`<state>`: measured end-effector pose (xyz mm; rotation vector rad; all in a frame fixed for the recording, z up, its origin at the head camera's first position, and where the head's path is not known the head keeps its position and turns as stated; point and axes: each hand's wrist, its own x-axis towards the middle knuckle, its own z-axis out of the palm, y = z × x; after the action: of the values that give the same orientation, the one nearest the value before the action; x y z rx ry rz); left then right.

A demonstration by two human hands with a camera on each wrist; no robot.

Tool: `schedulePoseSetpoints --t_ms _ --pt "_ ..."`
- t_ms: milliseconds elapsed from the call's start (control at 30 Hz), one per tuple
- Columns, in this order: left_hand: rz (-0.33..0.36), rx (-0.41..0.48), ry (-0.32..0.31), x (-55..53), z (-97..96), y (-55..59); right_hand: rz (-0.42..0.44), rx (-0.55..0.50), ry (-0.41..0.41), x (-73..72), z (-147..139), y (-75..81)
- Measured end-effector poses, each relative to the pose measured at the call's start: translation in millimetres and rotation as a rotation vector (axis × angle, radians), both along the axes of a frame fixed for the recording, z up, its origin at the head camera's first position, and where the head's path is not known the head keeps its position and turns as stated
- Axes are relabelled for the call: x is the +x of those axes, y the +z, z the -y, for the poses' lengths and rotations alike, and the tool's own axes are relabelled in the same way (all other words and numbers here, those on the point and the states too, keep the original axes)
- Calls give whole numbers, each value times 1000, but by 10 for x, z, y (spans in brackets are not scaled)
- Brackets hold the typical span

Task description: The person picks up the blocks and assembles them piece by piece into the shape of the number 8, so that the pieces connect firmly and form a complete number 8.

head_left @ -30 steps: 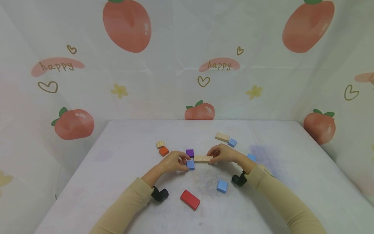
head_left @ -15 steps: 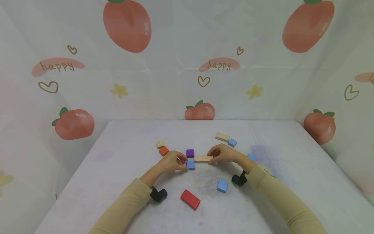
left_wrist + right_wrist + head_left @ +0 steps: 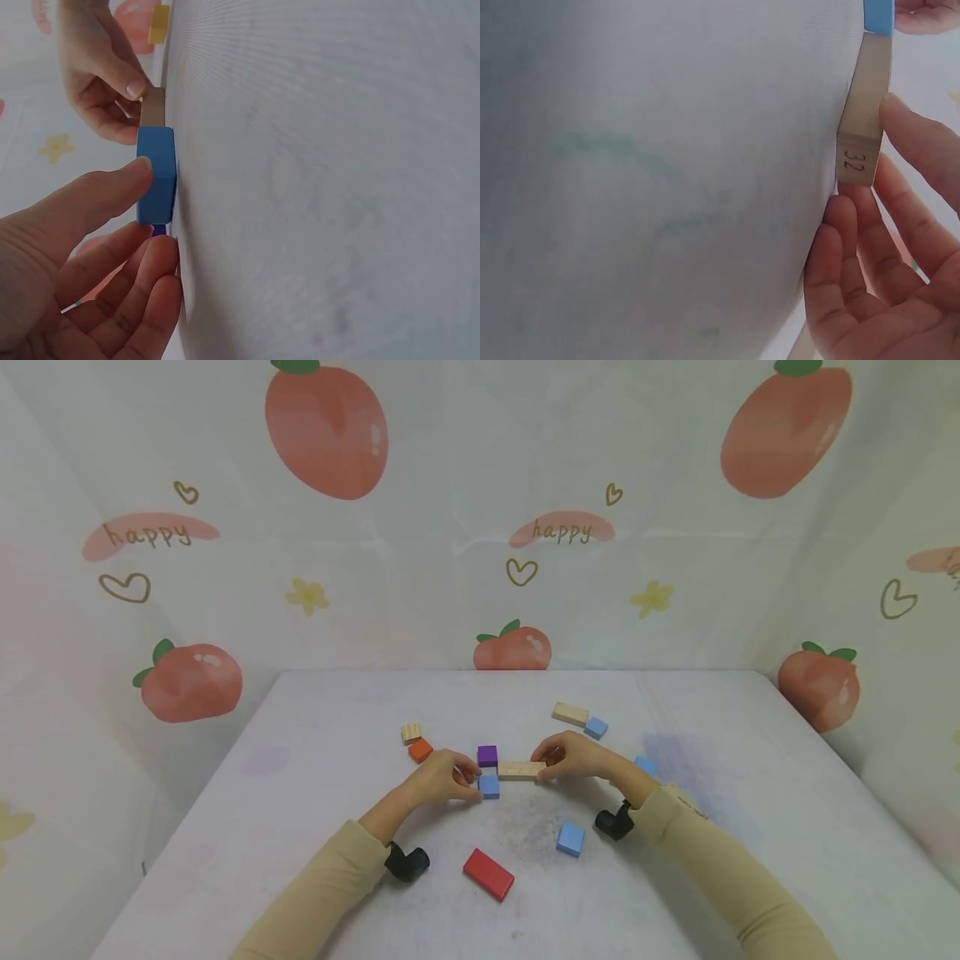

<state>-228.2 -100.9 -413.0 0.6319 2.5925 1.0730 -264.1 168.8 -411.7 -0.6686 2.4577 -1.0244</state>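
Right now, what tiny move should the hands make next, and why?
Perhaps the left hand could nudge the blue block toward the purple block: its thumb touches the blue one, and a small gap shows between the two blocks.

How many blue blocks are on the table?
4 blue blocks: one at the left hand, one right of the red block, one beside the far wooden block, one partly hidden behind the right wrist.

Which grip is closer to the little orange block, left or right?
Left. The left grip is just right of the orange block and slightly in front. The right grip is farther right, at the right end of a wooden block.
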Motion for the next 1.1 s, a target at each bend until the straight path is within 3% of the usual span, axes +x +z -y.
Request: schedulePoseSetpoints --t_ms 433,833,1100 --pt "-21 5 -23 25 14 22 -128 -22 -26 47 -381 237" --pt "-21 -2 -21 37 6 33 -136 52 -94 149 -843 226" --pt "-5 -15 -14 38 8 37 -140 90 -101 265 -966 186"
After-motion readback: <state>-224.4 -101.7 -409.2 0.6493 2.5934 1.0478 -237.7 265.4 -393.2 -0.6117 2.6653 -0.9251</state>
